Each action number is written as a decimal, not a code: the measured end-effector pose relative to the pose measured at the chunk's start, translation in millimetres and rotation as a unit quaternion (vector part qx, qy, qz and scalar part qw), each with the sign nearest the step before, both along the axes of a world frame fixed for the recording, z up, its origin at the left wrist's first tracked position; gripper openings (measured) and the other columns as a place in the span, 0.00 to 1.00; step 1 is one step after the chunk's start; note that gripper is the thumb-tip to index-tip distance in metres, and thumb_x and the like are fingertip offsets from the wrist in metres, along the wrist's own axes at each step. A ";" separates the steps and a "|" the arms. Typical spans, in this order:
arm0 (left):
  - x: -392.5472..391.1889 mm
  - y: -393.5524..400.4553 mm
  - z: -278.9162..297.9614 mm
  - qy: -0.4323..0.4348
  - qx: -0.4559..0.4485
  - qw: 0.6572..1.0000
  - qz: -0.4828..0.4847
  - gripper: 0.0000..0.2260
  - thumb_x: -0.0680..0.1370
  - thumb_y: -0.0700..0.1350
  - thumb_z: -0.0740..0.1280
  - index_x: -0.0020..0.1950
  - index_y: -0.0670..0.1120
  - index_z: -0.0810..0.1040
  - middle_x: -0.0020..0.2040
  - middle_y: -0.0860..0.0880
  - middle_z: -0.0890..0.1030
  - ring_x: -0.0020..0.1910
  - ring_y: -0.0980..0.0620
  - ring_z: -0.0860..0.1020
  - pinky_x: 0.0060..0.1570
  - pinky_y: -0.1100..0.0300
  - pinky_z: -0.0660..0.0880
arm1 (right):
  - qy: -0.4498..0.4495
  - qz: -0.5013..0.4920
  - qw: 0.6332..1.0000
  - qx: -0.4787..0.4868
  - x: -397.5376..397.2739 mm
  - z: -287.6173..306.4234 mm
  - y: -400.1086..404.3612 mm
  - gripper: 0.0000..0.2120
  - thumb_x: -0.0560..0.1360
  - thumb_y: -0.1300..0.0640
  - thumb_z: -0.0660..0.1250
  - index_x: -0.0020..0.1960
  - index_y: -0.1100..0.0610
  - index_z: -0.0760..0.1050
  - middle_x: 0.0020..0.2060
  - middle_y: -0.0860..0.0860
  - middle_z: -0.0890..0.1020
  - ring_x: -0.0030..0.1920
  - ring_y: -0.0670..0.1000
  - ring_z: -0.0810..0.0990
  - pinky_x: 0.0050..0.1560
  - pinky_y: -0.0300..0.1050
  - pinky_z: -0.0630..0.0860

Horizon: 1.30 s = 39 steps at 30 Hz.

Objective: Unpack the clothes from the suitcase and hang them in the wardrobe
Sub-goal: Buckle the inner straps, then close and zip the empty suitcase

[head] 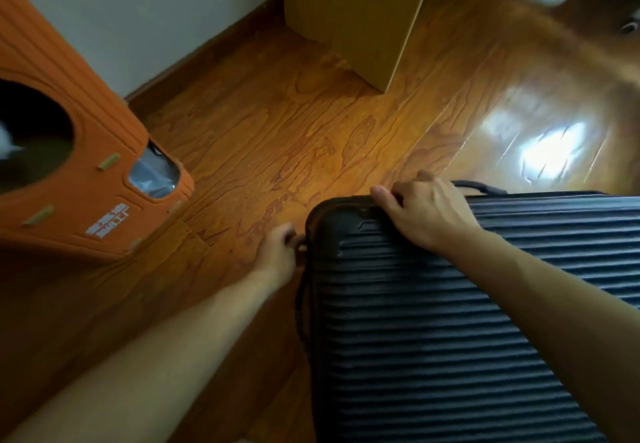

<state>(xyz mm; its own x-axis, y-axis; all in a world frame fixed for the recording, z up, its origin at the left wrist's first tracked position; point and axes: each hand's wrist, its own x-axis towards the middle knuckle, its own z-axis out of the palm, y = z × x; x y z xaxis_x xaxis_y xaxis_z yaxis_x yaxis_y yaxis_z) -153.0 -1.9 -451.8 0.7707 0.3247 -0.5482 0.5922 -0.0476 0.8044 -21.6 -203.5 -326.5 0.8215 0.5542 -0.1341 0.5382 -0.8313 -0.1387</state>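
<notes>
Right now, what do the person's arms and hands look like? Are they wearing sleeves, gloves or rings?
Both forearms are bare as far as the picture shows, so no sleeves are in view. The left hand and the right hand wear no gloves. No watch, bracelet or ring shows on either wrist or on the fingers that can be seen. Some fingers are hidden, so a ring there cannot be ruled out.
</notes>
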 end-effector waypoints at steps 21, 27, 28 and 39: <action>71.0 190.4 135.6 0.099 0.119 0.976 -0.153 0.07 0.82 0.39 0.63 0.45 0.43 0.76 0.44 0.44 0.81 0.45 0.46 0.79 0.47 0.56 0.74 | 0.089 -0.171 0.978 -0.078 -159.6 74.8 77.2 0.31 0.80 0.41 0.56 0.77 0.57 0.65 0.75 0.56 0.65 0.72 0.62 0.65 0.71 0.62 0.62; 89.1 194.0 128.1 0.145 0.026 0.986 -0.078 0.07 0.82 0.43 0.64 0.46 0.50 0.80 0.48 0.46 0.83 0.51 0.44 0.81 0.58 0.41 0.78 | 0.028 -0.248 0.967 -0.055 -142.7 91.4 85.1 0.31 0.79 0.46 0.64 0.79 0.56 0.62 0.77 0.61 0.59 0.78 0.65 0.55 0.77 0.64 0.52; 96.5 194.1 129.3 0.145 0.017 0.986 -0.078 0.07 0.83 0.44 0.64 0.47 0.50 0.80 0.49 0.46 0.83 0.51 0.44 0.82 0.59 0.41 0.78 | 0.035 -0.273 0.959 -0.063 -137.5 89.2 82.8 0.33 0.80 0.43 0.60 0.80 0.55 0.58 0.78 0.60 0.56 0.79 0.63 0.51 0.78 0.62 0.47; 98.6 194.8 205.8 0.049 0.119 0.957 -0.261 0.07 0.84 0.45 0.63 0.46 0.48 0.77 0.40 0.50 0.80 0.39 0.56 0.76 0.38 0.60 0.67 | 0.057 -0.338 0.936 -0.080 -99.6 96.4 34.7 0.26 0.76 0.53 0.71 0.72 0.57 0.72 0.57 0.61 0.74 0.54 0.64 0.71 0.53 0.63 0.75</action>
<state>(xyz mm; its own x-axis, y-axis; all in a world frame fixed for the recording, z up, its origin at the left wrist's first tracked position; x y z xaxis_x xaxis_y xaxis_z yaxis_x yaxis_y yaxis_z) -54.4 192.8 -246.0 0.8103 0.0338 -0.5851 0.5101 -0.5321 0.6757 -121.2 -168.9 -230.1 0.9525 -0.1222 -0.2788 -0.1294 -0.9916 -0.0076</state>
